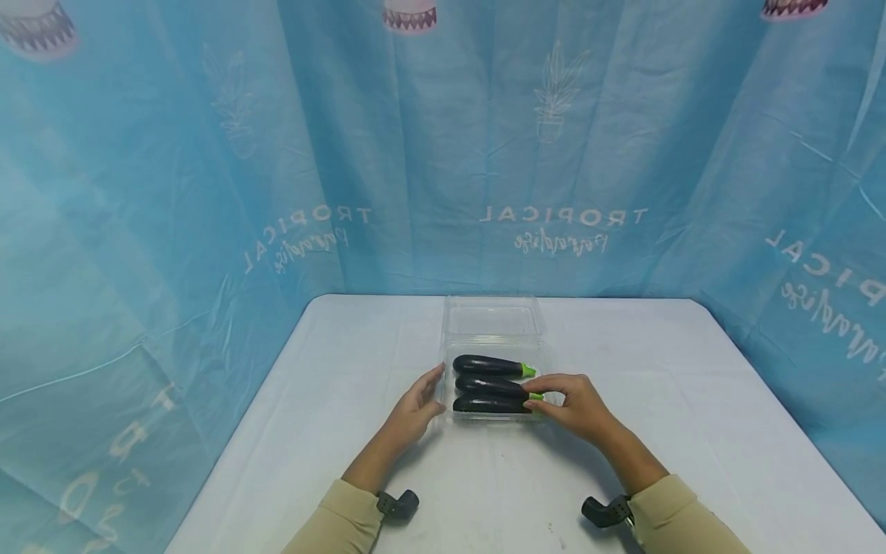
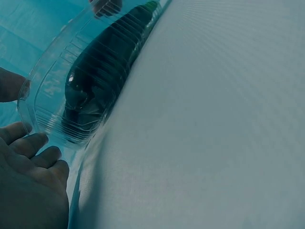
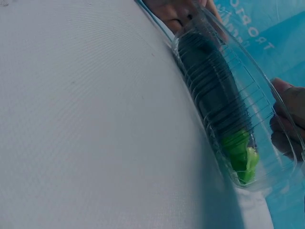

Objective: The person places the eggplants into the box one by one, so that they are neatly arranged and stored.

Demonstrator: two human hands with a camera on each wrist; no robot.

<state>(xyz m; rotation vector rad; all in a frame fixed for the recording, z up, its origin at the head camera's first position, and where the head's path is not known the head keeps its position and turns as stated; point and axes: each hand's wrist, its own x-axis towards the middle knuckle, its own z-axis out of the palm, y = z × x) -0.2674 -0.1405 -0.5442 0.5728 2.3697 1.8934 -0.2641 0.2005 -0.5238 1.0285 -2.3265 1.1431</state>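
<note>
In the head view three dark eggplants (image 1: 486,365) with green stem ends lie side by side in a clear plastic container (image 1: 450,354). My right hand (image 1: 571,400) reaches over the container's right side, pinching the middle eggplant (image 1: 487,385) at its stem end between thumb and fingers. Its thumb covers the stem end of the front eggplant (image 1: 490,404). That front one (image 3: 212,81) shows through the ribbed wall in the right wrist view, green cap included. My left hand (image 1: 415,408) rests at the container's left edge, fingers loosely extended, thumb (image 2: 12,86) at the rim.
The container's lid (image 1: 493,317) is folded back toward the far edge of the white table (image 1: 360,346). A blue curtain (image 1: 443,154) with printed words hangs behind and at both sides. A dark device (image 1: 398,505) is strapped to each wrist.
</note>
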